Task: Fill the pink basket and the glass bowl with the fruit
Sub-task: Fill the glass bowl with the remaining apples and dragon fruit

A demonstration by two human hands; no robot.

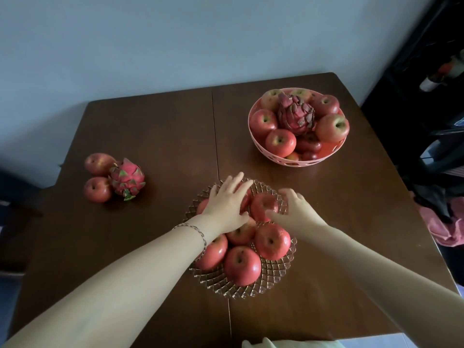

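Observation:
The glass bowl stands at the near middle of the table and holds several red apples. My left hand lies flat over an apple at the back of the bowl, fingers spread and straight. My right hand curls around the back-right apple, thumb on its front. The pink basket at the far right holds several apples, a dragon fruit and small tomatoes. Loose at the left lie two apples and a second dragon fruit.
The dark wooden table has a seam running down its middle and stands against a pale wall. Dark furniture and pink cloth crowd its right side. A pale green cloth shows at the near edge.

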